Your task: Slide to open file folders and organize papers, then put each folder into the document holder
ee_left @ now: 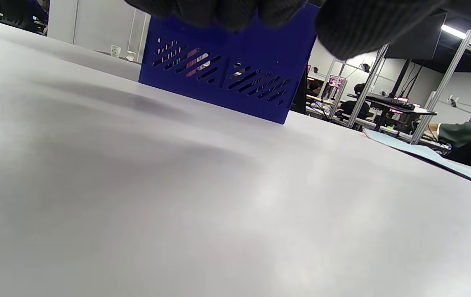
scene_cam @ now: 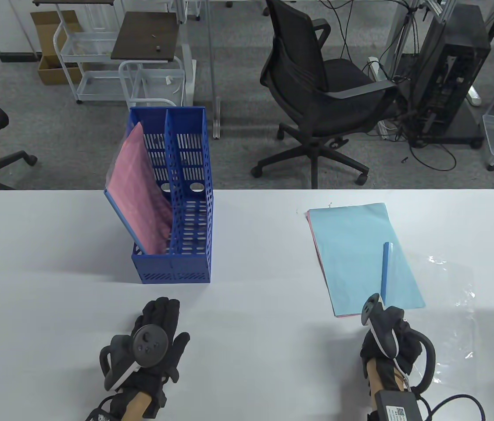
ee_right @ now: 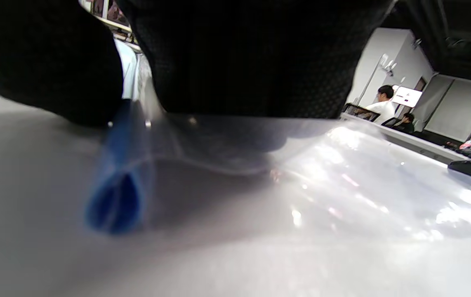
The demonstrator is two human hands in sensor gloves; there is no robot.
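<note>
A blue two-slot document holder [scene_cam: 190, 184] stands left of centre, with a pink folder [scene_cam: 135, 193] leaning in its left slot. At the right lies a light blue paper stack [scene_cam: 352, 254] with pink sheets showing under its edge. A blue slide bar [scene_cam: 386, 272] rests across the stack, and a clear plastic cover [scene_cam: 453, 298] spreads out to its right. My right hand [scene_cam: 387, 326] grips the near end of the bar; in the right wrist view the bar's end [ee_right: 114, 206] and the cover [ee_right: 342, 173] stick out under my fingers [ee_right: 239, 62]. My left hand [scene_cam: 161, 315] lies flat on the table in front of the holder [ee_left: 252, 53].
The white table [scene_cam: 54, 245] ends just behind the holder. Beyond it stand a black office chair [scene_cam: 317, 83], a wire cart [scene_cam: 93, 57] and a computer tower [scene_cam: 449, 74]. In the left wrist view, another person's sleeve [ee_left: 466, 136] shows at the far right.
</note>
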